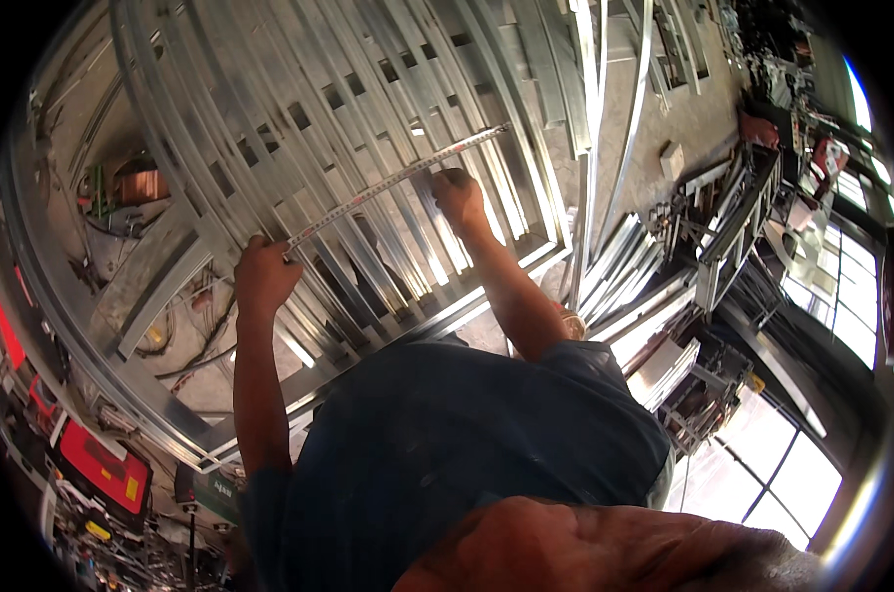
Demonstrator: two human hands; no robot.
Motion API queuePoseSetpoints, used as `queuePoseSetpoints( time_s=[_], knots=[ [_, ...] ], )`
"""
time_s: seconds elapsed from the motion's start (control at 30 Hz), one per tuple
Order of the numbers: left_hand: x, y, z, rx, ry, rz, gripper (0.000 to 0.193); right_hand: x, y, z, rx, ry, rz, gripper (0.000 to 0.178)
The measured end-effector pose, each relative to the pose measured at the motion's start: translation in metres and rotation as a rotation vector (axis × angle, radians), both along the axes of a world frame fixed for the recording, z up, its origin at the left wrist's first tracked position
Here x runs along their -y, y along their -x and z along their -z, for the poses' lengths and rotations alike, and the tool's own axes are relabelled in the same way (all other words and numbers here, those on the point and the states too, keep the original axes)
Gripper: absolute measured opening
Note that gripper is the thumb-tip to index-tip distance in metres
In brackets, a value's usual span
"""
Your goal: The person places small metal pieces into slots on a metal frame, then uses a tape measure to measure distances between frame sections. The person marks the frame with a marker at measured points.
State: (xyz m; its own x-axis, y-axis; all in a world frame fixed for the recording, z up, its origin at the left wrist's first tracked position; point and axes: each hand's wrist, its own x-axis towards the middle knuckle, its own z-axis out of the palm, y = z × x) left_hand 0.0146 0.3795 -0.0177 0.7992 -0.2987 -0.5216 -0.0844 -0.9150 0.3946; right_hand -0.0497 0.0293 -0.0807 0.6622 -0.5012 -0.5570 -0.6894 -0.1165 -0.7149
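A tape measure's blade (388, 185) lies stretched slantwise across a row of long, shiny metal studs (299, 118). At its near left end my left hand (266, 273) is closed, thumb and fingers pinching the blade. My right hand (459, 205) sits farther right, just below the blade, with its fingers curled down at the studs. What those fingers hold, if anything, is hidden in shadow. Past my right hand the blade runs on to its far right end. The studs have dark rectangular cutouts and sit inside a metal frame (447, 314) along my body.
Loose metal strips (619, 261) lie stacked on the right, beside a steel rack (728, 222). A copper-coloured object (141, 185) and cables rest on the floor at left. Toward the lower left is a red case (102, 464). Large windows (831, 296) stand at the right.
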Motion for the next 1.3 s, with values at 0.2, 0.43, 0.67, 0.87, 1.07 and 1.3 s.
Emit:
queuePoseSetpoints(
  time_s=[0.2,0.43,0.67,0.87,1.07,1.3],
  knots=[
    [0.003,0.000,-0.004,0.025,0.018,-0.001,0.036,0.012,0.033,-0.006,-0.068,0.397,-0.104,0.045],
    [0.001,0.001,0.000,0.042,0.023,0.001,0.036,0.024,0.037,-0.044,-0.178,0.442,-0.051,0.077],
    [-0.001,0.003,0.006,0.050,0.059,-0.020,0.035,0.045,0.040,-0.030,-0.273,0.427,-0.088,0.080],
    [-0.001,0.004,0.005,0.074,0.052,-0.015,0.034,0.045,0.035,-0.035,-0.297,0.384,-0.063,0.073],
    [-0.001,0.003,0.001,0.066,0.050,-0.008,0.034,0.045,0.038,-0.032,-0.318,0.385,-0.059,0.072],
    [0.001,0.002,-0.001,0.050,0.036,-0.005,0.034,0.006,0.031,-0.068,-0.251,0.354,-0.234,0.067]
  ],
)
